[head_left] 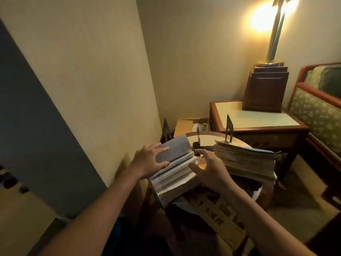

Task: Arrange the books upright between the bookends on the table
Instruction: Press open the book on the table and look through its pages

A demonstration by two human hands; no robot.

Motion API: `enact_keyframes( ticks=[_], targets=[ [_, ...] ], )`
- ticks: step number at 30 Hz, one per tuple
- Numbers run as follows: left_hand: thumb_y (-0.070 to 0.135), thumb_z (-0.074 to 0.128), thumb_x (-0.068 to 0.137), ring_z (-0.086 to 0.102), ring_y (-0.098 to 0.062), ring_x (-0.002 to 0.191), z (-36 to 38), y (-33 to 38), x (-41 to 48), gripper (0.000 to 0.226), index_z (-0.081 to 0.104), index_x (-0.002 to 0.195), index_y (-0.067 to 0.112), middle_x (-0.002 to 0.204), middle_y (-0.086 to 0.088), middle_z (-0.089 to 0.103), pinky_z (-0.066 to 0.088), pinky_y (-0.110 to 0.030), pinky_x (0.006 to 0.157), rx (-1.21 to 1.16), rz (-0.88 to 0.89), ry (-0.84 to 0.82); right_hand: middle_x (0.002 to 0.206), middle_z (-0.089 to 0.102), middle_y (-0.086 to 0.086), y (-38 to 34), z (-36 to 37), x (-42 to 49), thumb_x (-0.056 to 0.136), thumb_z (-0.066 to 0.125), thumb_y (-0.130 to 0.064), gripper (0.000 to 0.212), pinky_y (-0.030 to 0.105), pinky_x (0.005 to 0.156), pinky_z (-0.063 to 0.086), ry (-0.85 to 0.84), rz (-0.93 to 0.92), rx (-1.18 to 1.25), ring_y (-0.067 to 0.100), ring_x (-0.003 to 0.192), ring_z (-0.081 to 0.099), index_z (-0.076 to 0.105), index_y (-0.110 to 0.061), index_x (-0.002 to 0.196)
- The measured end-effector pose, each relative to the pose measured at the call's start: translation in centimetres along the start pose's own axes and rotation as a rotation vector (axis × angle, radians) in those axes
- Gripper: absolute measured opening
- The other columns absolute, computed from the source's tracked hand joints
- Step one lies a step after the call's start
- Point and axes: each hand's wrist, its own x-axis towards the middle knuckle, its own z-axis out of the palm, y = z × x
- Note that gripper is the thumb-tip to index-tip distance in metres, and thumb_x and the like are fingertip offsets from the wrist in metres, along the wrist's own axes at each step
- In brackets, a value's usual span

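Note:
A thick book (177, 172) lies open on the near left of the small round table (208, 138). My left hand (149, 161) presses flat on its raised left page, fingers straight. My right hand (208, 170) hovers spread over the book's right side, thumb near the page edge. A flat stack of worn books (245, 159) lies to the right. Thin dark metal bookends stand behind: one at the left (166, 130), one in the middle (198, 137), one at the right (229, 130) by the stack.
A wooden side table (258, 119) with a dark wooden box (265, 89) and a lit lamp (275, 34) stands behind. A patterned armchair (317, 111) is at the right. A cardboard box (184, 126) sits in the corner by the wall.

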Motion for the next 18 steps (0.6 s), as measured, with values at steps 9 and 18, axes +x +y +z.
enact_keyframes(
  ticks=[9, 18],
  targets=[
    [0.036, 0.075, 0.087, 0.048, -0.021, 0.132, 0.6, -3.2, 4.3, 0.026, 0.073, 0.111, 0.044, 0.147, 0.007, 0.053, 0.042, -0.048, 0.110, -0.146, -0.051, -0.168, 0.149, 0.047, 0.002, 0.5, 5.1, 1.0, 0.094, 0.066, -0.038, 0.058, 0.029, 0.106, 0.036, -0.176, 0.091, -0.028, 0.017, 0.138, 0.040, 0.044, -0.025, 0.146],
    [0.021, 0.063, 0.094, 0.049, -0.022, 0.121, 1.9, -4.2, 6.2, 0.046, 0.060, 0.128, 0.052, 0.140, 0.002, 0.049, 0.049, -0.039, 0.102, -0.406, -0.065, -0.412, 0.159, 0.035, -0.003, 0.7, 7.5, 2.7, 0.094, 0.065, -0.039, 0.071, 0.034, 0.114, 0.031, -0.134, 0.099, -0.027, 0.016, 0.145, 0.032, 0.031, -0.027, 0.155]
  ],
)
